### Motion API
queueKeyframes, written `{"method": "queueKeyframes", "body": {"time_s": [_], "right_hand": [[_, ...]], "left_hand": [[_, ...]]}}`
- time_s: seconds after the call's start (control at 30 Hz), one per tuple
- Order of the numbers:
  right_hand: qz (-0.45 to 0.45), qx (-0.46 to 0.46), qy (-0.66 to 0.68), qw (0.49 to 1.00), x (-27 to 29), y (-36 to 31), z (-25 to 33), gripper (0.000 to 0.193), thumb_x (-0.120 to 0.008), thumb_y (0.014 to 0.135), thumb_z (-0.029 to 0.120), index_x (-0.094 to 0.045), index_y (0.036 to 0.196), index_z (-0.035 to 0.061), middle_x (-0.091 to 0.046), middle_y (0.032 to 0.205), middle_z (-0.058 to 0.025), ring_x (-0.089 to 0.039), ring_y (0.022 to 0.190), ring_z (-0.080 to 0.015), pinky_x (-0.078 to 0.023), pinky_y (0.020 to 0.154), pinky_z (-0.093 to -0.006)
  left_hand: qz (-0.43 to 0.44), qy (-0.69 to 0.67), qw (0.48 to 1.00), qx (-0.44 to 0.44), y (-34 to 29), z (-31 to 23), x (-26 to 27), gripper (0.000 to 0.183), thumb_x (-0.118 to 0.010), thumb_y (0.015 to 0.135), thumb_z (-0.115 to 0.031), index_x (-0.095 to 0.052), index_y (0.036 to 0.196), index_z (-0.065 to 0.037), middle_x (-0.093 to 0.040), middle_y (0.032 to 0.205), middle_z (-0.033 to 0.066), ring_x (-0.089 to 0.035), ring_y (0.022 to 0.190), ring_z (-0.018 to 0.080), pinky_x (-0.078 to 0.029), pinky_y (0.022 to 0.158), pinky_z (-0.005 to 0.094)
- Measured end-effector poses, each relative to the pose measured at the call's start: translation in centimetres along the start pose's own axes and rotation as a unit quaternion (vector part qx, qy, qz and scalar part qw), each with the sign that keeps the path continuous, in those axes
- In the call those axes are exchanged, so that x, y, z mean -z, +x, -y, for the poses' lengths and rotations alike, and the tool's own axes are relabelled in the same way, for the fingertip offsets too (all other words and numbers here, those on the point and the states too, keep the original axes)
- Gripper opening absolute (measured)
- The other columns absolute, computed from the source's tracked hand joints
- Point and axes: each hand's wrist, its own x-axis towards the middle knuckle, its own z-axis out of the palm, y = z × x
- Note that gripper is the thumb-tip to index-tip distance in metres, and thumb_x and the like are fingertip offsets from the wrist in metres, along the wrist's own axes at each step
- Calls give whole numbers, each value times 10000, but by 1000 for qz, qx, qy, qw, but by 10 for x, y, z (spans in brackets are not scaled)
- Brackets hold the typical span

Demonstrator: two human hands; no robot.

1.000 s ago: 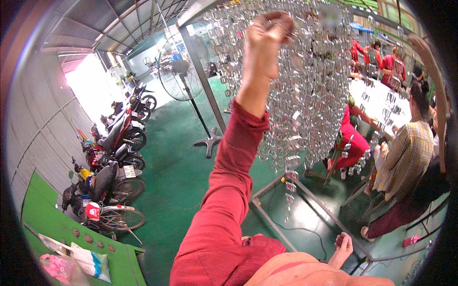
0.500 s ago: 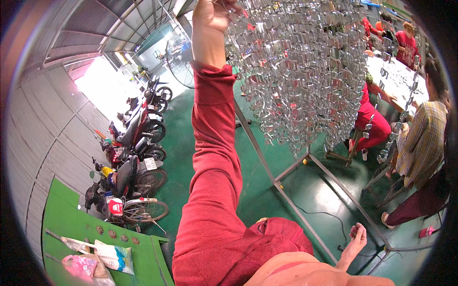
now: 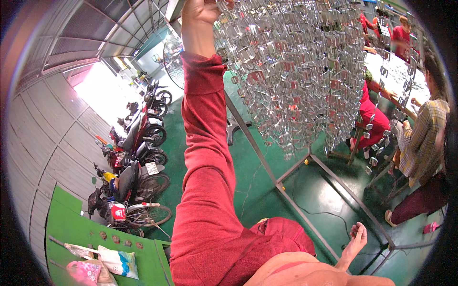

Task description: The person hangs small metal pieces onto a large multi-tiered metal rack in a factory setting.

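Note:
My left hand (image 3: 201, 12) is raised at the top edge, its arm in a red sleeve. Its fingers are curled in beside a dense bunch of hanging chains of shiny metal buckle-like pieces (image 3: 296, 71). The picture's edge cuts off the fingertips, so whatever they grip is hidden. Low on the right, my right hand (image 3: 356, 238) hangs with loosely bent fingers and nothing visible in it, above the base of a grey metal frame (image 3: 341, 183). The chains hang over this frame.
Motorbikes (image 3: 131, 176) and a bicycle (image 3: 148, 213) line the left wall. A green table (image 3: 71, 224) with bags (image 3: 119, 262) stands at lower left. At right, a person in a plaid shirt (image 3: 424, 138) and others in red are around a white-topped table (image 3: 386, 71). A cable (image 3: 329, 213) crosses the floor.
My left hand and forearm have shifted slightly left and up, with the fingers nearer the top edge. The view has moved a little. My right hand stays almost in place.

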Motion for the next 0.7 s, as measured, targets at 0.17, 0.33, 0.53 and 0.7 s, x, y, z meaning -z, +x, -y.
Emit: {"method": "queueKeyframes", "body": {"time_s": [0.17,0.33,0.53,0.7], "right_hand": [[2,13,10,1000,6,-1,7,249,-497,898,259,-603,904,34,-583,759,-14,-521,689,-75,-376,596,-210],[-9,36,4,999,18,-2,12,246,-501,893,250,-606,897,27,-583,761,-18,-516,679,-83,-386,596,-217],[-5,59,20,998,24,9,12,240,-523,882,242,-625,862,25,-600,729,-14,-530,656,-75,-401,576,-205],[-5,64,30,997,24,5,21,252,-531,878,270,-623,872,36,-608,731,-11,-531,645,-64,-398,564,-197]], "left_hand": [[-87,21,996,-22,-11,7,-23,194,-523,830,-289,-565,760,-113,-531,606,14,-518,577,204,-458,546,433],[33,26,992,-116,5,20,-9,135,-589,805,-212,-583,875,-97,-603,728,43,-560,609,163,-450,541,285],[-283,58,955,-65,-48,17,-34,280,-629,796,-285,-555,1030,-151,-533,913,37,-493,815,138,-437,688,379],[-299,286,844,-341,-129,73,-138,202,-525,881,-242,-547,968,-61,-540,844,4,-462,725,68,-366,649,206]]}}
